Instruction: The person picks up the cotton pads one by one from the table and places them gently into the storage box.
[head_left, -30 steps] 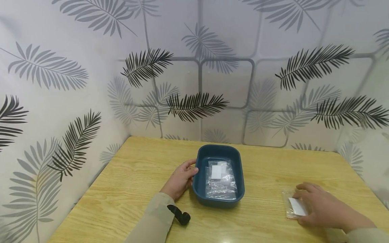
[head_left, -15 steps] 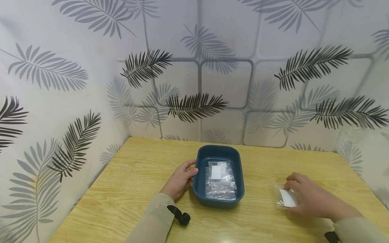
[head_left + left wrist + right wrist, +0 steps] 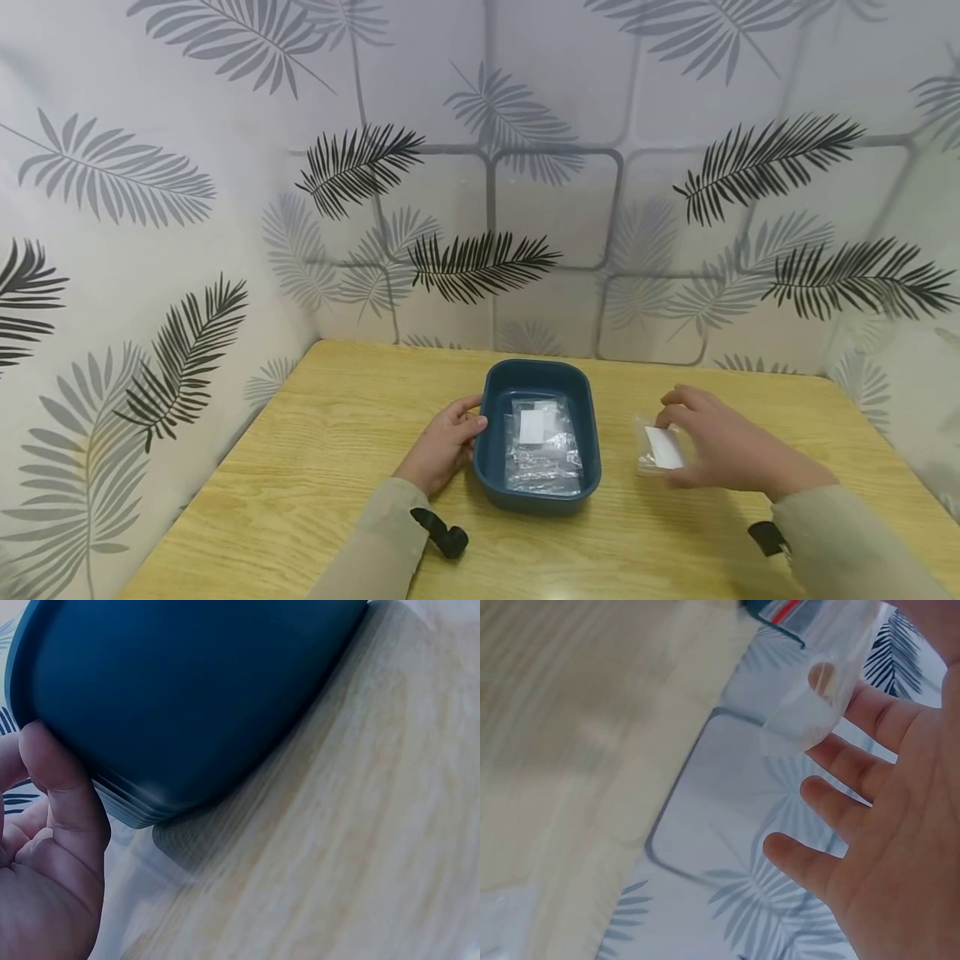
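A dark blue plastic tub [image 3: 537,502] stands on the table, with several clear plastic bags [image 3: 551,458] lying flat inside; the top one bears a white label. My left hand [image 3: 442,446] holds the tub's left wall, thumb at the rim, as the left wrist view also shows with the hand [image 3: 56,847] beside the wall [image 3: 195,697]. To the right of the tub, my right hand [image 3: 727,446] pinches a small clear zip bag [image 3: 663,448] with a white insert, raised above the table. In the right wrist view the bag [image 3: 810,712] shows a red strip, and the other fingers are spread.
The wooden table [image 3: 337,417] meets a leaf-patterned wall covering [image 3: 555,208] at the back and left. Black straps sit at both wrists. A pale translucent item [image 3: 506,922] shows at the right wrist view's lower left corner; its kind is unclear.
My right hand has lifted the small bag off the table and carried it left, towards the tub. The left hand and tub have stayed in place.
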### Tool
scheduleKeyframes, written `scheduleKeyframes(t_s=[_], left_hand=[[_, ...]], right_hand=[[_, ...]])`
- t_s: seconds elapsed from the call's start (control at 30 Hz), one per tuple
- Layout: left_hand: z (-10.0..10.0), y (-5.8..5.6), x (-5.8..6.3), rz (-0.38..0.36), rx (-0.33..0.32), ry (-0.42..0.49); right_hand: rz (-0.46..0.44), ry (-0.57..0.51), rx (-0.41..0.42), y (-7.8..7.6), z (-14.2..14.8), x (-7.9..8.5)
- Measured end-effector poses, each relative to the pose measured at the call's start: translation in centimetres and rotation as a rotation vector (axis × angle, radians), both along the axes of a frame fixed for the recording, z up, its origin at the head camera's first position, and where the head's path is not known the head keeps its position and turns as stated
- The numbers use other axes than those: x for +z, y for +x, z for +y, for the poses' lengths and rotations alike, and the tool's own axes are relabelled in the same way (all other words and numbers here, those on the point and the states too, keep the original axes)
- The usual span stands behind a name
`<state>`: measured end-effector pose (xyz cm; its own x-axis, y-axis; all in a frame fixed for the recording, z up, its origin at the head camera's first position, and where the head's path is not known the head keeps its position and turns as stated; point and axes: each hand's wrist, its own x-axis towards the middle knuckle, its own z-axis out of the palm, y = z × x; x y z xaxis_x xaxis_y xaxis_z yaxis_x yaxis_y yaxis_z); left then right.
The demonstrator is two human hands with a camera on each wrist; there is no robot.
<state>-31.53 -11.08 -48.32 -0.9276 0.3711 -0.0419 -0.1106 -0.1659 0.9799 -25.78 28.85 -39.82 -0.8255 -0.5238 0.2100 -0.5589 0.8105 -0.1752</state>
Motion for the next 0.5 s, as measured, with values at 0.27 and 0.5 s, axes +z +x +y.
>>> scheduleKeyframes(t_s=[0.27, 0.5], left_hand=[[0.0, 0.0, 0.0, 0.007, 0.0, -0.004], [0.0, -0.1, -0.2, 0.014, -0.015, 0.005]], right_hand=[[0.014, -0.001, 0.011, -1.3, -2.5, 1.2], [-0.003, -0.003, 0.039, -2.6, -4.6, 2.4]])
